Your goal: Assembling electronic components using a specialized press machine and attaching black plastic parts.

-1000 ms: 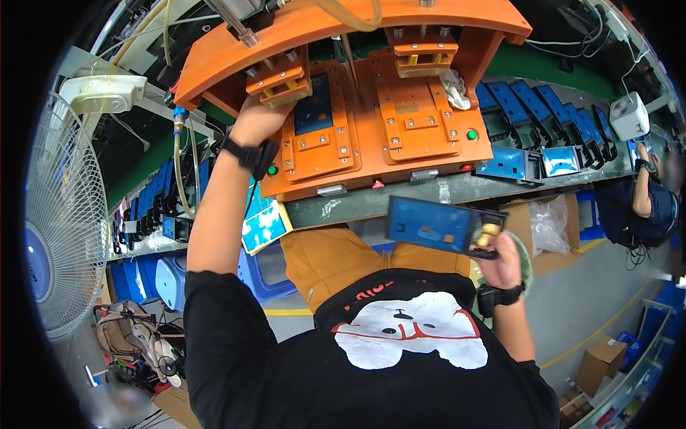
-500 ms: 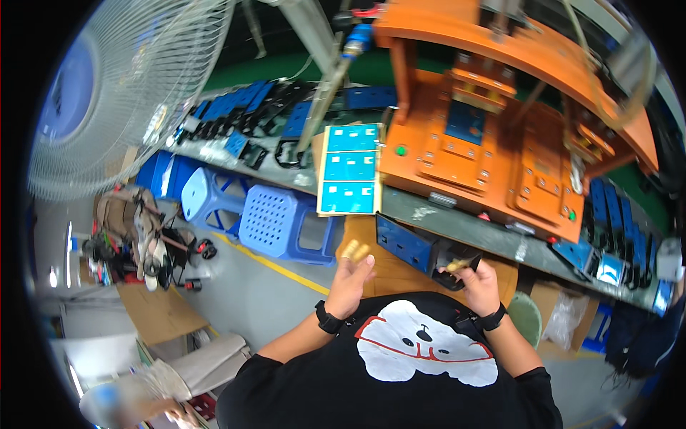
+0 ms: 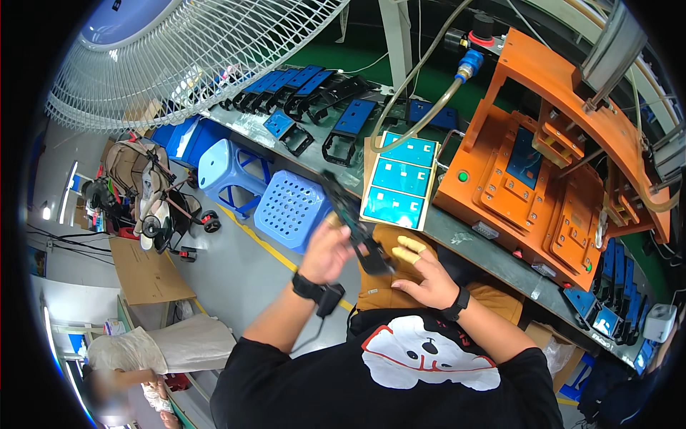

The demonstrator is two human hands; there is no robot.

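My left hand [image 3: 327,252] grips a black plastic frame [image 3: 370,252] by its side, with fingers wrapped at its edge. The frame is tilted above my lap, slightly blurred, its dark open side showing. My right hand [image 3: 429,280] is beside the frame's lower end, apart from it, fingers stretched out with yellow finger cots on some of them. Beyond the frame, a sheet with three blue-green panels [image 3: 397,176] lies at the bench edge. An orange press [image 3: 493,187] stands to the right, a blue plate [image 3: 526,159] in its fixture.
Blue-faced black frames [image 3: 289,86] line the bench at the back left, and more frames [image 3: 620,280] stand at the far right. A large fan [image 3: 193,61] fills the upper left. Blue stools [image 3: 289,207] stand by the bench. A hose [image 3: 429,107] hangs before the press.
The frame has passed from my right hand to my left and turned from its blue face to its dark side. My right hand has opened. The view has swung, shifting the surroundings.
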